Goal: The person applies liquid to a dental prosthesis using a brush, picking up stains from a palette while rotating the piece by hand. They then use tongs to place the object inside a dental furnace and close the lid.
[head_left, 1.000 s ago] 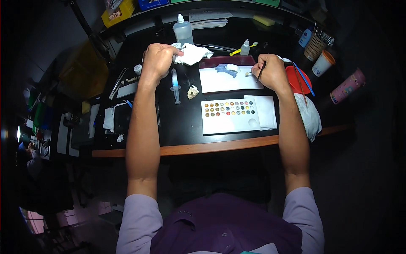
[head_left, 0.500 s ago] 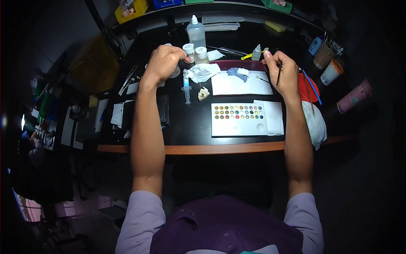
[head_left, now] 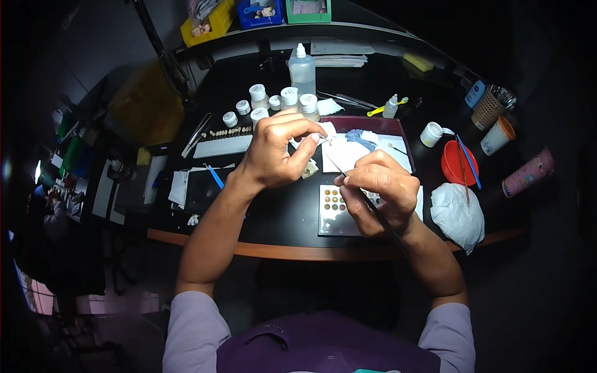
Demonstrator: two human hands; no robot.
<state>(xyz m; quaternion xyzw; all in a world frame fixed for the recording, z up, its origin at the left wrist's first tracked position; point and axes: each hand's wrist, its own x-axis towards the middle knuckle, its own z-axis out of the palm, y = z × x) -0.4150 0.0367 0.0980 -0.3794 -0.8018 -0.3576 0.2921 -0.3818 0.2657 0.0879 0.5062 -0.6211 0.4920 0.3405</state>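
My right hand point(head_left: 387, 186) grips a thin, dark-handled brush point(head_left: 336, 166) like a pen, its fine tip pointing up and left toward my left fingertips. With thumb and forefinger pinched, my left hand point(head_left: 280, 149) holds something small and pale that I cannot make out. Beneath the two hands lie a white sheet point(head_left: 339, 158) on a maroon tray point(head_left: 404, 129) and a crumpled blue cloth point(head_left: 359, 138). A paint palette point(head_left: 323, 219) with several small round colour pans is partly hidden under my right hand.
White-lidded jars point(head_left: 257, 93) and a clear squeeze bottle point(head_left: 303, 71) stand behind my left hand. A shade row of teeth point(head_left: 230, 133) lies left. Rightward are a red bowl point(head_left: 449, 163), a white cloth bundle point(head_left: 457, 214), a cup point(head_left: 497, 137) and a pink tumbler point(head_left: 528, 172).
Both hands have come inward and nearer each other over the sheet. The brush now points toward my left fingertips. A white jar beside the red bowl and the row of teeth have come into sight.
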